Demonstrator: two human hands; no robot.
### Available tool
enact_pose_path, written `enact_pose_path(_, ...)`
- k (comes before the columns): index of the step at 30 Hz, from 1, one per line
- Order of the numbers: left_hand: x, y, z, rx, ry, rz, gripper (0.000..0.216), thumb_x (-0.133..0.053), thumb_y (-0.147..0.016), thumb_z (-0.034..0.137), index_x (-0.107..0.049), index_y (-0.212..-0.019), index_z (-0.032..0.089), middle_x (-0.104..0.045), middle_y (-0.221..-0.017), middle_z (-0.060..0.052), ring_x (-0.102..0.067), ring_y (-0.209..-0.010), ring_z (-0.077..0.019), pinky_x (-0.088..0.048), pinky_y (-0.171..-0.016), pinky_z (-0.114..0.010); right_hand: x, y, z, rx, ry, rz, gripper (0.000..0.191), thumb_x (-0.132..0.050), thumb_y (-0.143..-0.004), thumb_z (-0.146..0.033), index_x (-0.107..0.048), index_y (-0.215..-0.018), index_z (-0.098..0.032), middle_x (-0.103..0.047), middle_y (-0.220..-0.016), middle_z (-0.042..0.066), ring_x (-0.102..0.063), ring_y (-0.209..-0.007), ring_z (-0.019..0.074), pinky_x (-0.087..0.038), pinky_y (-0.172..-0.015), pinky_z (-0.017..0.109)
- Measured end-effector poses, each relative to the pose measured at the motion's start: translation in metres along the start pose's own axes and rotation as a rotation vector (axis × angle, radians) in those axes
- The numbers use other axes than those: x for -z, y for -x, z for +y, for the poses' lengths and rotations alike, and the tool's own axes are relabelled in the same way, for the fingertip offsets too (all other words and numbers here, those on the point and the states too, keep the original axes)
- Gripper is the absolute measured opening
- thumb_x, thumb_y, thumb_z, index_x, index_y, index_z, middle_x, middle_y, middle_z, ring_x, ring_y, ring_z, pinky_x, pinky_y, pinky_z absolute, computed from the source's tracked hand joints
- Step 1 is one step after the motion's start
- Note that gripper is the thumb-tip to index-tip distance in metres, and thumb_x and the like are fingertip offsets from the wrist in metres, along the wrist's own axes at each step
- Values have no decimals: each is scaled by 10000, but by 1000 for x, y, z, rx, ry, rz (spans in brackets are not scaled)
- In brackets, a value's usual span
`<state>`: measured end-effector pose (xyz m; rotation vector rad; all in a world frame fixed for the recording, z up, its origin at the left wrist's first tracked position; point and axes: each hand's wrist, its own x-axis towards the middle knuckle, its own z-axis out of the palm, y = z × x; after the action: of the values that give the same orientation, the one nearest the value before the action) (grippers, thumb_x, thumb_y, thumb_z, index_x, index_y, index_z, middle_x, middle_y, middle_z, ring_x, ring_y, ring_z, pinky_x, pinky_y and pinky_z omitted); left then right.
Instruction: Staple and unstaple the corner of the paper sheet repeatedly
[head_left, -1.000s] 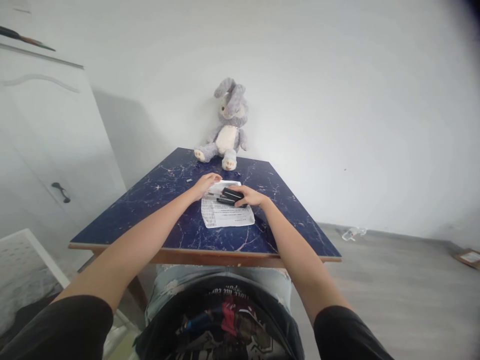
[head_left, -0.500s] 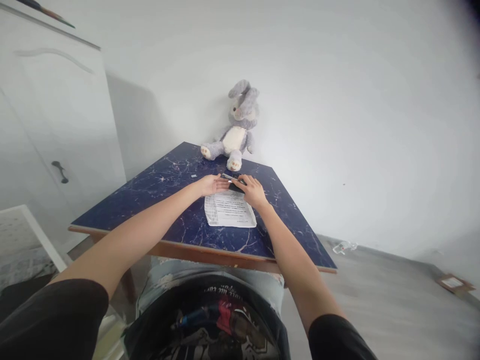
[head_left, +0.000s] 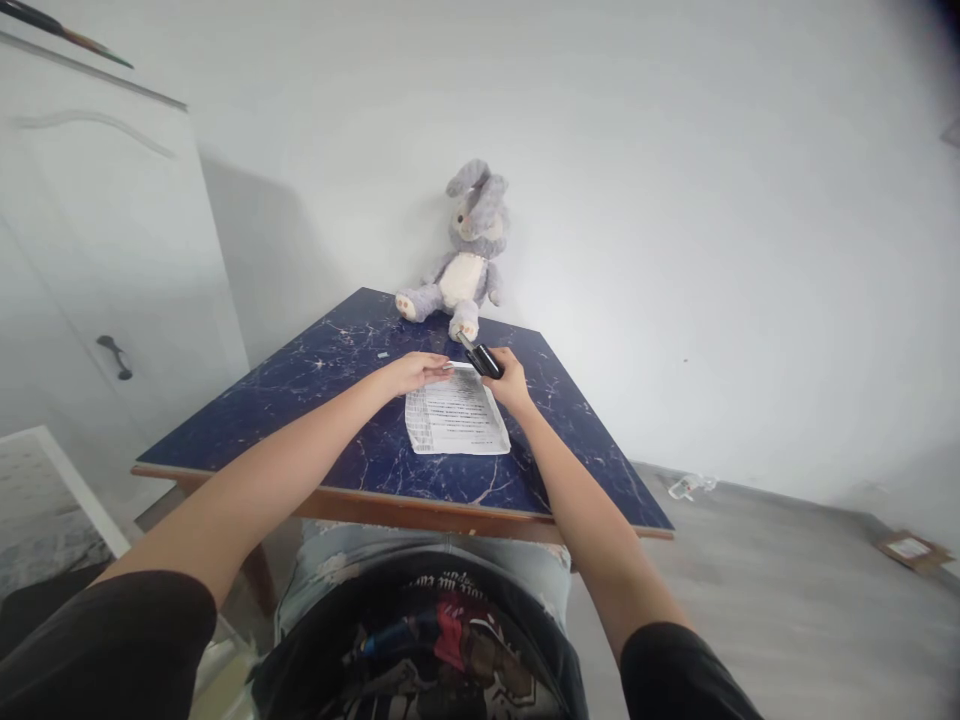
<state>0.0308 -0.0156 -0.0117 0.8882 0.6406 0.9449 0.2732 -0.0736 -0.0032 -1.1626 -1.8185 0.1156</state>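
Note:
A printed sheet of paper [head_left: 454,421] lies on the dark blue marbled table [head_left: 322,380]. My left hand [head_left: 415,370] rests flat on the sheet's far left corner, fingers stretched out. My right hand [head_left: 511,382] is closed round a black stapler [head_left: 481,357], lifted at the sheet's far right corner and tilted up to the left. A small pale scrap [head_left: 382,355] lies on the table left of my left hand.
A grey and white plush rabbit [head_left: 463,250] sits at the table's far edge against the white wall. A white cupboard with a dark handle [head_left: 114,357] stands to the left. On the grey floor to the right lie a clear bottle [head_left: 688,487] and a flat box [head_left: 911,548].
My right hand has raised the stapler from lying over the paper's top edge and tilted it up. My left hand stayed pressing the sheet's far left corner.

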Motion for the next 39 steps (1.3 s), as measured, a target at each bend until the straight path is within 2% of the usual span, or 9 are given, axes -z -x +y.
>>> enact_pose_path(3,0,0,6,-118,34,51,170,-751,-786,-59,-725,-912,52,-769,-928,-160,-777,-895,-232,-599,-1009,-396,0,-1,8,-242,-209,-32,500,-714,-693,-294,-730,-1169,-143,-721,-1070,70,-650,-974,263,-511,-917,382)
enact_pose_path(6,0,3,14,-290,85,96,199,-743,-788,-68,-714,-936,61,-774,-931,-137,-770,-914,-198,-582,-1030,-367,-1,2,7,-343,-316,-147,464,-750,-706,-357,-742,-1117,-142,-736,-977,46,-651,-896,240,-505,-846,345)
enact_pose_path(9,-1,7,17,-409,75,85,210,-755,-798,-29,-698,-965,85,-778,-926,-112,-764,-894,-180,-593,-996,-360,-6,3,0,-319,-302,-299,429,-774,-702,-353,-753,-1081,-152,-731,-942,29,-645,-876,225,-490,-832,324)
enact_pose_path(13,-6,13,13,-423,-96,16,290,-834,-791,118,-694,-1044,107,-778,-894,-101,-725,-722,-143,-617,-835,-331,-7,2,-10,-186,-224,-499,450,-802,-704,-351,-749,-1115,-175,-718,-944,11,-627,-872,209,-472,-827,310)
enact_pose_path(21,-15,24,4,-402,-462,-157,483,-922,-687,413,-707,-1007,120,-738,-707,-51,-654,-546,-145,-550,-589,-277,19,-1,-16,-165,-171,-746,523,-701,-827,-682,-691,-877,-162,-591,-713,-10,-515,-660,151,-414,-625,271)
enact_pose_path(28,-23,29,-2,-450,-595,-197,494,-909,-694,458,-691,-1007,144,-739,-689,-45,-659,-522,-163,-543,-568,-281,8,-4,-31,-2,-314,-338,582,-764,-798,-615,-706,-1169,-170,-707,-904,52,-640,-813,196,-518,-776,319)
enact_pose_path(33,-31,33,5,-486,-559,-154,501,-877,-733,492,-653,-1051,176,-780,-844,-76,-676,-558,-166,-561,-612,-299,2,-6,-27,-16,-275,-195,469,-731,-841,-569,-784,-1078,-169,-761,-932,83,-662,-790,210,-536,-781,342)
enact_pose_path(36,-21,32,17,-558,-584,51,363,-694,-906,525,-648,-1025,185,-774,-890,-102,-700,-631,-188,-565,-675,-323,9,-9,-3,-86,-226,-8,424,-734,-818,-515,-804,-1041,-160,-775,-921,91,-676,-808,225,-547,-798,355)
enact_pose_path(39,1,29,29,-654,-915,454,167,-641,-951,360,-673,-963,196,-748,-958,-134,-719,-970,-269,-539,-909,-373,23,-8,30,-226,-25,108,289,-743,-763,-380,-822,-948,-172,-784,-914,91,-690,-823,236,-557,-841,372)
